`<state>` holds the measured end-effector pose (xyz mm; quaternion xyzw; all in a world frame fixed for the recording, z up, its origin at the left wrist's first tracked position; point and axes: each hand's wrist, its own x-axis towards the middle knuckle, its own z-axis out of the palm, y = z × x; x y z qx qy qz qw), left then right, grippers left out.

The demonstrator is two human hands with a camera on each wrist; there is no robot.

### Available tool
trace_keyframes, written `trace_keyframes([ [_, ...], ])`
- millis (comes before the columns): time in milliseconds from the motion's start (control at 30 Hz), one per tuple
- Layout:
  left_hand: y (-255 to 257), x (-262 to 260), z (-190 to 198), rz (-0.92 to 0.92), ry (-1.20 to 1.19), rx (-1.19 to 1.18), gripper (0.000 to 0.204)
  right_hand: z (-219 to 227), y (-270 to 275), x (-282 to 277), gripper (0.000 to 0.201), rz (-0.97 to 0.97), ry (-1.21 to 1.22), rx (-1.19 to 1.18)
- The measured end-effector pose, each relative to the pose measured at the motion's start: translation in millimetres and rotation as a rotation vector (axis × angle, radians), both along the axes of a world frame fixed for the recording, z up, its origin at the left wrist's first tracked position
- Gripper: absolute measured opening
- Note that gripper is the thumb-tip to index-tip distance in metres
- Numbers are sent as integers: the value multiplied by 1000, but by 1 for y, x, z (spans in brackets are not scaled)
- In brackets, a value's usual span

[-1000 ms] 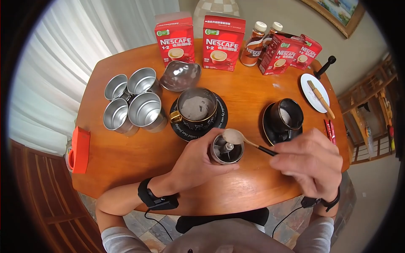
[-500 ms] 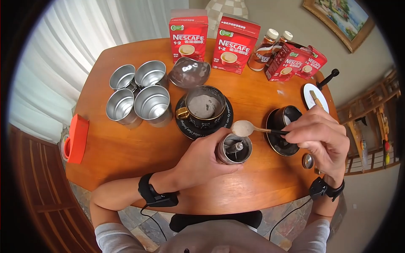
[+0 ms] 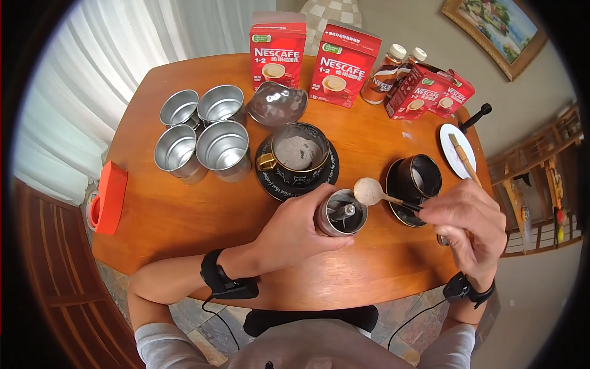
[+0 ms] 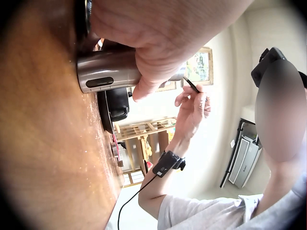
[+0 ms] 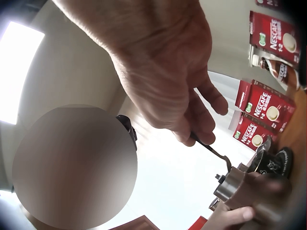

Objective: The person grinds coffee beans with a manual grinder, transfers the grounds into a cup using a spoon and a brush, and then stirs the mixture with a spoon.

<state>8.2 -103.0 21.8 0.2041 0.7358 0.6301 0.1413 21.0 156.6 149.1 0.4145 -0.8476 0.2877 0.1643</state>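
In the head view my left hand [image 3: 292,224] grips a metal grinder [image 3: 342,213] with an open top and a central shaft. The left wrist view shows the grinder's body [image 4: 108,71] standing on the table. My right hand [image 3: 470,227] pinches the black handle of a spoon [image 3: 369,192], whose bowl carries pale powder just right of the grinder's rim. Behind the grinder, a black cup [image 3: 300,178] with a gold handle holds greyish powder on a black saucer [image 3: 276,186]. Another black cup [image 3: 418,178] stands left of my right hand.
Several metal cups [image 3: 224,147] stand at the left, near a dark glossy bowl [image 3: 276,104]. Along the back are red boxes [image 3: 341,64] and bottles [image 3: 384,77]. A white plate [image 3: 452,154] with a brush lies at the right, an orange object [image 3: 112,200] at the left edge.
The spoon has moved from over the grinder's opening, past its back rim, to its right side, powder still in the bowl. My left hand keeps its hold on the grinder; the head view has shifted.
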Motion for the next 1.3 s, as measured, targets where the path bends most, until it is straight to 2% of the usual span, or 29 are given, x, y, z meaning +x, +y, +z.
trace_keyframes([
  [200, 2, 1, 2, 15, 5, 4, 58, 1, -4, 17, 16, -36, 23, -19],
  [367, 1, 1, 0, 17, 23, 2, 58, -6, -19, -7, 13, -158, 37, -178],
  [500, 2, 0, 0, 9, 5, 7, 59, -28, -46, -57, 13, -141, -196, -137],
  [633, 1, 1, 1, 7, -28, -2, 55, -59, -61, -84, 18, -43, -304, -112],
  [700, 3, 2, 6, 29, 8, -37, 53, -74, -61, -90, 21, 18, -251, -71],
  [767, 4, 1, 4, 23, 25, -49, 54, -74, -57, -83, 25, -4, -340, -46],
  [900, 3, 0, -6, 23, 5, -22, 56, -61, -29, -64, 28, -91, -302, -60],
  [967, 3, 0, -5, 14, -13, -9, 55, -53, -3, -60, 27, -256, -230, -76],
  [1000, 4, 0, -10, 11, -39, 40, 53, -49, 13, -63, 26, -345, -259, -155],
  [1033, 5, 0, -8, 5, -32, 37, 52, -50, 35, -72, 25, -443, -169, -174],
  [1067, 6, 0, -4, 1, -27, 35, 51, -40, 54, -77, 23, -590, -131, -148],
  [1100, 7, 1, -3, 1, -21, 35, 51, -37, 61, -72, 21, -615, -86, -103],
  [1133, 5, 1, -7, 8, -30, 56, 49, -53, 125, -104, 22, -917, 67, 97],
  [1200, 6, 2, -2, 7, -38, 47, 48, -73, 189, -115, 30, -1072, 49, 300],
  [1233, 6, 2, 0, 10, -41, 39, 48, -80, 209, -119, 38, -1198, -71, 455],
  [1300, 7, 0, 0, 5, -12, 22, 47, -85, 225, -122, 44, -1276, -229, 542],
])
